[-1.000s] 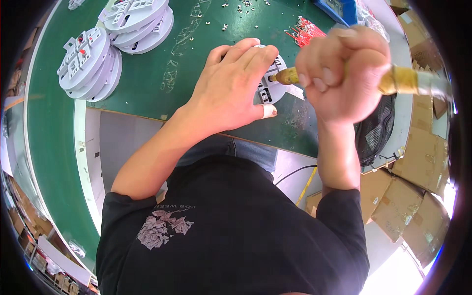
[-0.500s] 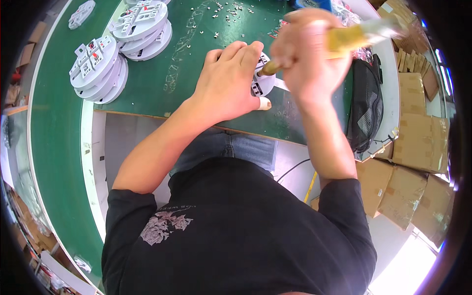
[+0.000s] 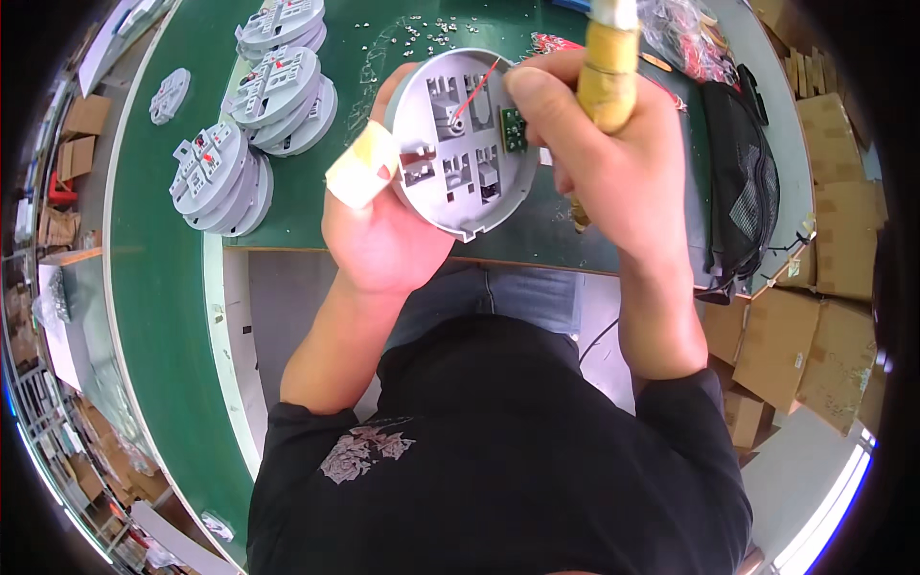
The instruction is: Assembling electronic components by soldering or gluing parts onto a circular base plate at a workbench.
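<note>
While the half-curled left grip (image 3: pixel 376 241) supports a round grey plastic housing (image 3: pixel 468 146), the right grip (image 3: pixel 613 158), closed around a yellow-wrapped rod-shaped tool (image 3: pixel 610 88), reaches its rim, seemingly a positioning step calling for steady support.

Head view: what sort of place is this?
Likely an assembly workshop or small factory: a round grey housing held in the left hand, stacks of round grey parts on the bench, and cardboard boxes piled at the right.
</note>
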The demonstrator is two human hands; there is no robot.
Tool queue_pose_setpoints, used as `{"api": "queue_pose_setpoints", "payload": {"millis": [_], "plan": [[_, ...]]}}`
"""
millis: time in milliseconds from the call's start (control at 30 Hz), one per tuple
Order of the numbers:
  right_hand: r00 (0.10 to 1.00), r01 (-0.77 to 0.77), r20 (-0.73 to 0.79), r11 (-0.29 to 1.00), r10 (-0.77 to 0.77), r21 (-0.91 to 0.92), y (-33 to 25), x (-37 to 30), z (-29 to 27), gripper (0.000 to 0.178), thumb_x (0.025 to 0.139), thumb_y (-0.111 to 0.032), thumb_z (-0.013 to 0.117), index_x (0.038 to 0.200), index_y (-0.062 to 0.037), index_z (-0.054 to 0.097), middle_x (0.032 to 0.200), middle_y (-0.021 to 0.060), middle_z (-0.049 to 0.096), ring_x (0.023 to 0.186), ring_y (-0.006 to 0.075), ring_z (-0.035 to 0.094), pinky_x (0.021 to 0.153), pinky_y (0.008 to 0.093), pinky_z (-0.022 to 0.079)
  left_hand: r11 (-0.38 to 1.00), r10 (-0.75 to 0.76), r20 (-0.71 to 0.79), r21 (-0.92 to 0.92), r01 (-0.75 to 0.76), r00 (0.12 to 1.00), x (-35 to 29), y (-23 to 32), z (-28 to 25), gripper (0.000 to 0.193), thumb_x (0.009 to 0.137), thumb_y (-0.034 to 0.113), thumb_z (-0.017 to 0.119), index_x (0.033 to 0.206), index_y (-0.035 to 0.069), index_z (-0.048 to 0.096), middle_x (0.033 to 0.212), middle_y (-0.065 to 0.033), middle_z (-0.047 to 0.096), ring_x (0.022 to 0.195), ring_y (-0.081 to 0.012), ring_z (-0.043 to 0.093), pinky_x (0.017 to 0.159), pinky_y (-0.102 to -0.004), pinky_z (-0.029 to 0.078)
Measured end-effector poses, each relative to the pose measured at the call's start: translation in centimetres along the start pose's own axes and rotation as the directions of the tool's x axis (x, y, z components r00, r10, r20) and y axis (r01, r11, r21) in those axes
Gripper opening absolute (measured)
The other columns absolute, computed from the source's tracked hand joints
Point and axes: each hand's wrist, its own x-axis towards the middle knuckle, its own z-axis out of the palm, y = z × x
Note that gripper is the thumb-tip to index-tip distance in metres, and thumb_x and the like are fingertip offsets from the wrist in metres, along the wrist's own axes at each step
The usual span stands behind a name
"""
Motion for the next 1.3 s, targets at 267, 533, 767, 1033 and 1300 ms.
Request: {"api": "queue_pose_setpoints", "payload": {"millis": [267,533,767,1033,1300], "plan": [[0.991,-0.003,0.129,0.967,-0.031,0.255,1.2,0.2,0.0,0.015,0.095,-0.017,0.069,0.095,-0.0018,0.068,0.067,0.0003,0.059,0.049,0.0052,0.05,0.044,0.0218,0.039,0.834,0.193,-0.13,0.543,-0.093,0.973,0.5,-2.0,1.4,0.077,0.09,0.05,0.047,0.143,-0.004,0.034,0.129,-0.0219,0.055,0.12,-0.0333,0.059,0.093,-0.0444,0.055],[0.965,0.002,0.189,0.732,-0.179,0.681,3.2,-0.4,0.8,0.016,0.096,-0.016,0.069,0.1,-0.0013,0.063,0.073,0.0022,0.061,0.051,0.0061,0.051,0.043,0.0233,0.041,0.88,0.105,0.198,0.439,-0.183,0.975,0.9,-1.2,-0.4,0.068,0.095,0.034,0.058,0.147,0.003,0.027,0.132,-0.0122,0.049,0.121,-0.0201,0.054,0.099,-0.0346,0.048],[0.99,0.088,0.08,0.949,-0.118,0.304,2.3,-1.1,0.7,0.015,0.093,-0.008,0.071,0.106,-0.0012,0.066,0.078,0.0016,0.064,0.053,0.0051,0.053,0.045,0.0219,0.043,0.89,0.213,0.03,0.407,-0.207,0.977,1.2,-1.7,0.8,0.066,0.095,0.03,0.058,0.145,-0.001,0.028,0.131,-0.0121,0.051,0.12,-0.0201,0.055,0.103,-0.0346,0.045],[0.981,0.167,0.075,0.979,-0.177,0.119,2.5,-1.0,0.7,0.018,0.092,0.0,0.066,0.109,0.0006,0.071,0.083,0.0021,0.068,0.067,0.0044,0.059,0.059,0.0204,0.047,0.912,0.238,0.02,0.338,-0.23,0.971,1.4,-1.7,0.3,0.065,0.095,0.028,0.057,0.145,-0.001,0.028,0.13,-0.0116,0.053,0.122,-0.0195,0.054,0.105,-0.0339,0.044],[0.952,0.294,0.08,0.955,-0.297,0.042,3.0,-0.9,0.7,0.017,0.092,0.002,0.064,0.107,0.0014,0.071,0.084,0.0025,0.069,0.075,0.0063,0.062,0.068,0.0218,0.05,0.901,0.259,-0.011,0.364,-0.238,0.966,1.1,-1.8,0.7,0.066,0.094,0.026,0.059,0.146,-0.001,0.03,0.131,-0.0105,0.052,0.117,-0.0173,0.055,0.1,-0.0305,0.045]]}}
